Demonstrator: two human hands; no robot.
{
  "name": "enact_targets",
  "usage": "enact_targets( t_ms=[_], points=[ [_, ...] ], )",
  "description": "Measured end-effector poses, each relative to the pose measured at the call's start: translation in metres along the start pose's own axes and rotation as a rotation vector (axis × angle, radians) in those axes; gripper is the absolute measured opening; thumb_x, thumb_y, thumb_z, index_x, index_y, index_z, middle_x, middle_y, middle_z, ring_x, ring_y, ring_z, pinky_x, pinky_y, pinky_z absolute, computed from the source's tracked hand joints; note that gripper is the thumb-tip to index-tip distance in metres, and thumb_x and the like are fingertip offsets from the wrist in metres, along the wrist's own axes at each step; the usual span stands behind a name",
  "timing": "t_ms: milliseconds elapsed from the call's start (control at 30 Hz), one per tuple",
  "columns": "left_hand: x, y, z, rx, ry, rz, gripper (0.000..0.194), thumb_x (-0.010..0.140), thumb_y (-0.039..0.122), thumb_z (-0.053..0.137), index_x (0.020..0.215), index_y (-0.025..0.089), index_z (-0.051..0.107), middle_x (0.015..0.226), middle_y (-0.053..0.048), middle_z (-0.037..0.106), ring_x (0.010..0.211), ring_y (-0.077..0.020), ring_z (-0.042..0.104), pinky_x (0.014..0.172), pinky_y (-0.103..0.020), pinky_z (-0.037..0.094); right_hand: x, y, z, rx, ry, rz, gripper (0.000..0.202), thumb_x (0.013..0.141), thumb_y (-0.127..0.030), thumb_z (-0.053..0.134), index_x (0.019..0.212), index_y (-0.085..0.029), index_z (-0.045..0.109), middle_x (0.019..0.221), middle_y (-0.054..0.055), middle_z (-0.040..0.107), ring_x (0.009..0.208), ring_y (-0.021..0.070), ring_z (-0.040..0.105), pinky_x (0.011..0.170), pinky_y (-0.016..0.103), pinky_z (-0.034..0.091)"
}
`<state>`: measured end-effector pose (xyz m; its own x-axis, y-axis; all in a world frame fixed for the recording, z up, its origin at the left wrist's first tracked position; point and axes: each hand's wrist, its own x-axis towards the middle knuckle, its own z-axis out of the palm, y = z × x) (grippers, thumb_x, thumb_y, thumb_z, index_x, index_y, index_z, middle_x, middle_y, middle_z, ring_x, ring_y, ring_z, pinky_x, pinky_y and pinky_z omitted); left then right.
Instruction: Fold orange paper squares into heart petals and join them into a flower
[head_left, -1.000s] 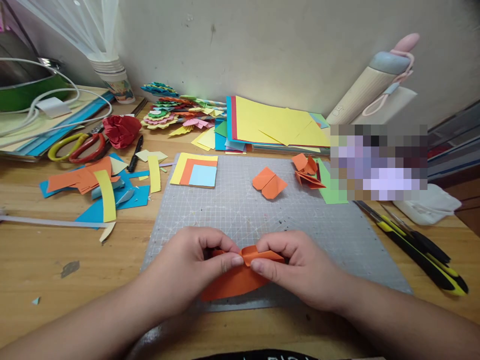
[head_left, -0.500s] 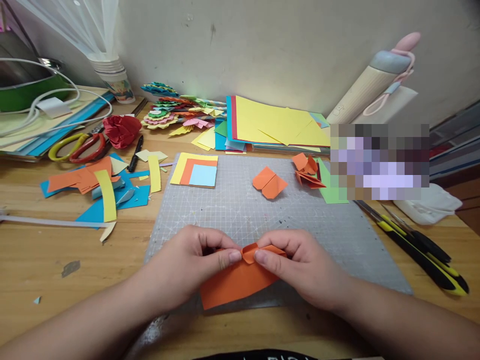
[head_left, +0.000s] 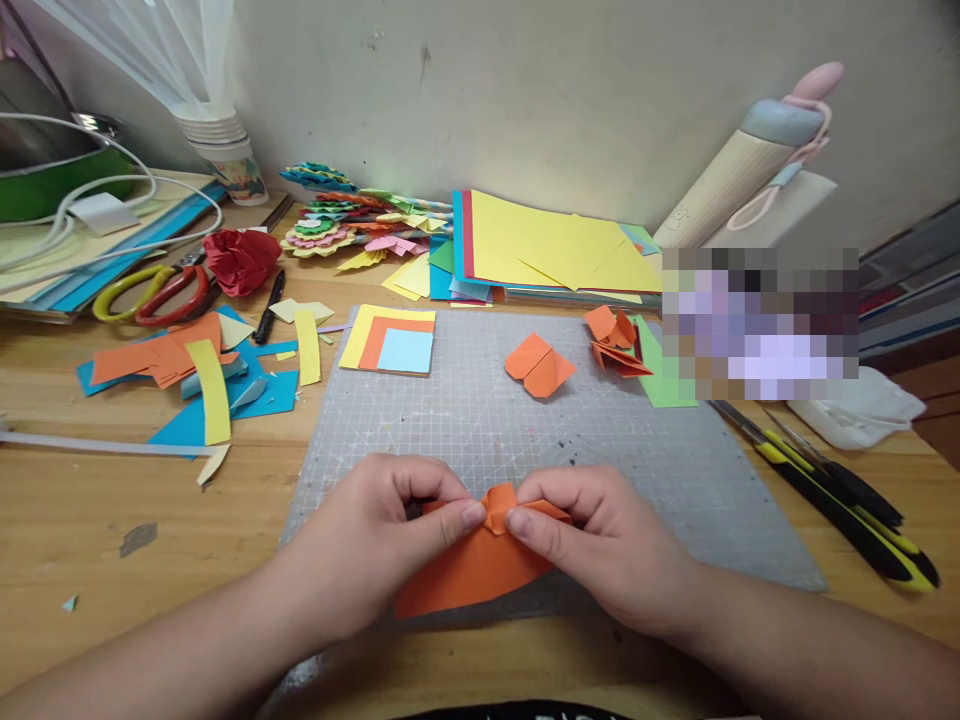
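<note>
An orange sheet of paper (head_left: 469, 580) is held just above the front of the grey cutting mat (head_left: 420, 425), with a small folded bump at its upper edge. My left hand (head_left: 397, 530) pinches it left of that bump, thumb on top. On the right side of the bump, my right hand (head_left: 600, 540) pinches the same edge between thumb and fingers. Beyond the hands lies an orange folded paper heart (head_left: 540, 366). More orange folded pieces (head_left: 619, 345) sit farther right. The fingers' undersides are hidden.
Stacked paper squares (head_left: 405, 350) lie at the mat's far left. Scissors (head_left: 169, 290), paper scraps (head_left: 214, 390) and a red paper flower (head_left: 241, 262) are on the left. A utility knife (head_left: 840, 505) lies right. Yellow sheets (head_left: 555, 245) and a tilted cream bottle (head_left: 739, 175) stand by the wall.
The folded part at the paper's upper edge has turned from a curled loop into a flatter upright flap between my thumbs. Both hands keep their pinch and have hardly moved.
</note>
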<state>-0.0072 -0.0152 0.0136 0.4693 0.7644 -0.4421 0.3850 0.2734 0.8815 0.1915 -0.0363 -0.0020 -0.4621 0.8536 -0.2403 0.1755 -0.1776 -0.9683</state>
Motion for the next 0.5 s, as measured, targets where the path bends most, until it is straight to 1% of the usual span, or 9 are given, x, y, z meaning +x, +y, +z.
enact_targets(
  t_ms=[133, 233, 367, 500],
  points=[
    [-0.0019, -0.0003, 0.0016, 0.027, 0.040, 0.007, 0.027, 0.081, 0.039, 0.057, 0.068, 0.017, 0.066, 0.069, 0.000, 0.063, 0.068, -0.0150, 0.052, 0.063, -0.026, 0.040, 0.0007, 0.0009, -0.0001, 0.019, -0.020, 0.023, 0.032, 0.088, -0.039, 0.054, 0.065, -0.017, 0.048, 0.059, -0.005, 0.035, 0.053, 0.0079, 0.028, 0.047, 0.021, 0.025],
    [-0.0009, -0.0017, 0.0010, -0.016, -0.011, -0.013, 0.026, 0.081, 0.040, 0.058, 0.072, 0.017, 0.068, 0.072, -0.001, 0.064, 0.071, -0.0157, 0.053, 0.063, -0.026, 0.041, 0.0000, 0.0012, -0.0008, 0.033, -0.030, 0.045, 0.034, 0.088, -0.040, 0.053, 0.065, -0.017, 0.046, 0.058, -0.006, 0.034, 0.052, 0.0077, 0.026, 0.046, 0.021, 0.023],
    [0.0016, -0.0033, -0.0012, -0.035, -0.075, -0.020, 0.019, 0.078, 0.037, 0.063, 0.079, 0.019, 0.071, 0.079, -0.001, 0.068, 0.078, -0.0175, 0.057, 0.069, -0.027, 0.044, -0.0003, -0.0005, -0.0022, -0.023, -0.042, 0.018, 0.035, 0.088, -0.039, 0.053, 0.061, -0.018, 0.043, 0.056, -0.006, 0.031, 0.051, 0.0077, 0.025, 0.045, 0.021, 0.022],
    [0.0028, -0.0054, -0.0024, 0.005, -0.096, 0.005, 0.018, 0.078, 0.034, 0.063, 0.073, 0.019, 0.071, 0.079, -0.002, 0.069, 0.077, -0.0174, 0.059, 0.073, -0.029, 0.044, -0.0004, -0.0023, -0.0024, -0.145, -0.082, -0.031, 0.036, 0.088, -0.035, 0.053, 0.058, -0.018, 0.039, 0.055, -0.006, 0.032, 0.051, 0.0076, 0.027, 0.046, 0.021, 0.023]
  ],
)
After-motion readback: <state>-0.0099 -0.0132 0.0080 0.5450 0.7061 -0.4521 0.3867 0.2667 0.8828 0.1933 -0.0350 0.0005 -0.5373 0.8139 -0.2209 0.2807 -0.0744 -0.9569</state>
